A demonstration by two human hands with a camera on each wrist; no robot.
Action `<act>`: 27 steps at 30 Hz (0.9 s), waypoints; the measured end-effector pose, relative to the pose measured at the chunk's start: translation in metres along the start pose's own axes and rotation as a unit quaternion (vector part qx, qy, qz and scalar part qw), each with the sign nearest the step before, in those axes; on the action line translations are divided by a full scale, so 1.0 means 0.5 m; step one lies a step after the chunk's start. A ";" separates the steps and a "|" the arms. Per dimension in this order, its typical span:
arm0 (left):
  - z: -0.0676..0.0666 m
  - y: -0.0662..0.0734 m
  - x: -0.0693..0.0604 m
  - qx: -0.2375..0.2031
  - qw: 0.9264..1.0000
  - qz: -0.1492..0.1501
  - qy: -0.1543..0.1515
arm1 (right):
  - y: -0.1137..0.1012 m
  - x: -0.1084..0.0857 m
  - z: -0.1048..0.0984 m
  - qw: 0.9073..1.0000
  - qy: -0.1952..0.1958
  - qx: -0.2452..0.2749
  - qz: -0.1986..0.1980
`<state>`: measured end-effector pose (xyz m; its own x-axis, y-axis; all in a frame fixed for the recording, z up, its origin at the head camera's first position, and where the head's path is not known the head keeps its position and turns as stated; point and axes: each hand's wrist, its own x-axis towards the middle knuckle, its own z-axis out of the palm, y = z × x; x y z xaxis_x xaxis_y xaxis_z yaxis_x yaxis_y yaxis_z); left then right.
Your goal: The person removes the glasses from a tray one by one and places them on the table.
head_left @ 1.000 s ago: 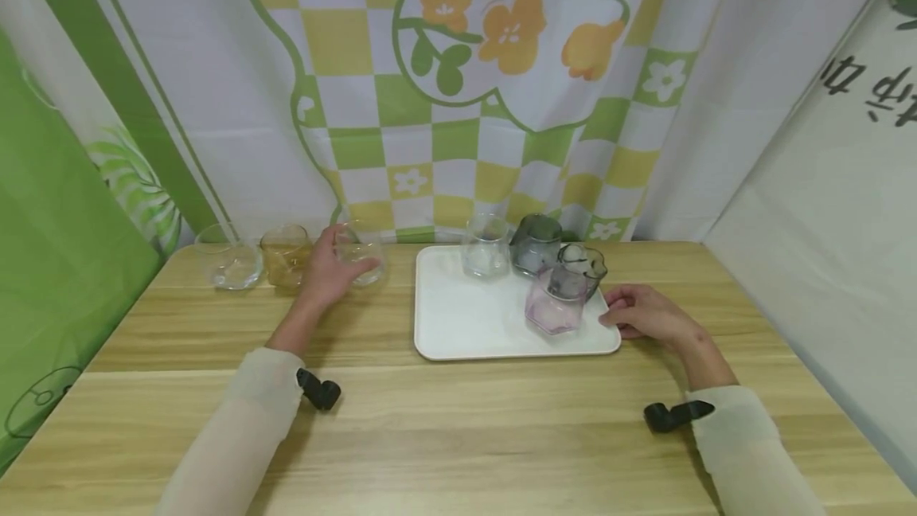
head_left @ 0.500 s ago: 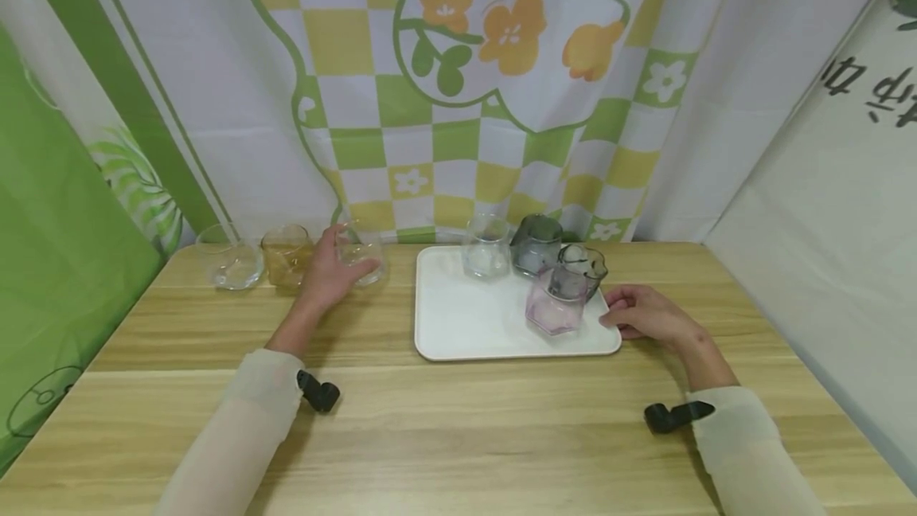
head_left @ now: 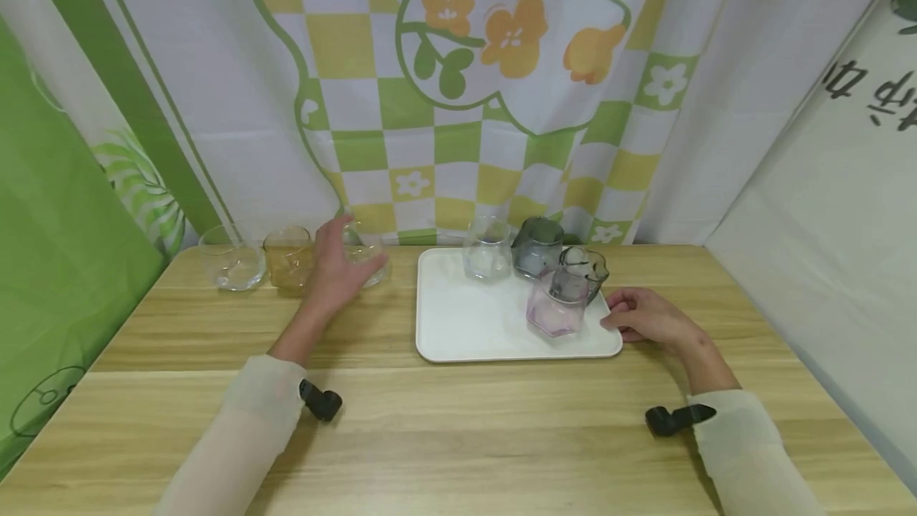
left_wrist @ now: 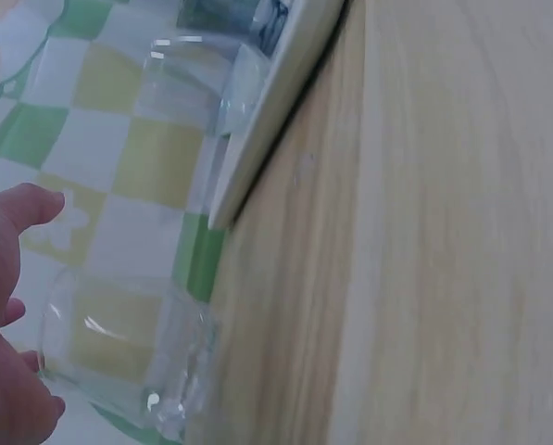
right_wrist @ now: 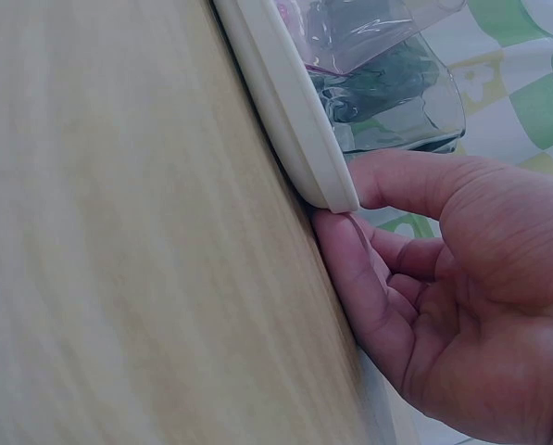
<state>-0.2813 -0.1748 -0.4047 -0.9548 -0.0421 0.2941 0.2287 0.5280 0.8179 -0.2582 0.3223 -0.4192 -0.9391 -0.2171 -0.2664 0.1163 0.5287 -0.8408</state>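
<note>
My left hand (head_left: 338, 267) is beside a clear glass (head_left: 371, 248) at the table's back, its thumb and fingers spread. In the left wrist view the hand (left_wrist: 7, 324) is at the upper end of that glass (left_wrist: 119, 338); I cannot tell whether a fingertip touches it. The glass stands upright on the table. With thumb above and fingers below, my right hand (head_left: 648, 315) pinches the right rim of a white tray (head_left: 466, 333). On the tray are a clear glass (head_left: 488, 252), a dark grey glass (head_left: 537, 244), a smoky glass (head_left: 593, 267) and a pinkish glass (head_left: 555, 313).
Left of my left hand stand an amber glass (head_left: 288, 257) and another clear glass (head_left: 235, 261). A patterned curtain (head_left: 458, 150) hangs behind the wooden table (head_left: 458, 436). White cloth (head_left: 831, 245) rises at the right side.
My left hand has loosened from round the clear glass and lifted slightly, its fingers now wider apart. The right hand keeps its pinch on the tray rim, and the glasses stay put.
</note>
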 end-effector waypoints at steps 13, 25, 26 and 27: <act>0.075 0.084 -0.024 -0.016 0.990 0.135 -0.024 | 0.005 0.002 0.000 1.000 -0.002 -0.002 0.000; 0.181 0.117 -0.009 0.003 0.988 0.114 -0.103 | 0.001 0.000 -0.002 1.000 -0.001 0.001 0.004; 0.188 0.117 -0.007 0.000 0.988 0.111 -0.105 | 0.001 0.000 -0.002 1.000 -0.002 0.000 0.003; 0.194 0.116 -0.005 -0.001 0.988 0.108 -0.107 | 0.001 0.001 -0.001 1.000 -0.003 0.000 0.003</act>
<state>-0.2842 -0.0618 -0.4061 -0.9020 0.2523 0.3502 0.4315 0.5038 0.7483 -0.2587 0.3229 -0.4195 -0.9367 -0.2190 -0.2733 0.1209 0.5303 -0.8391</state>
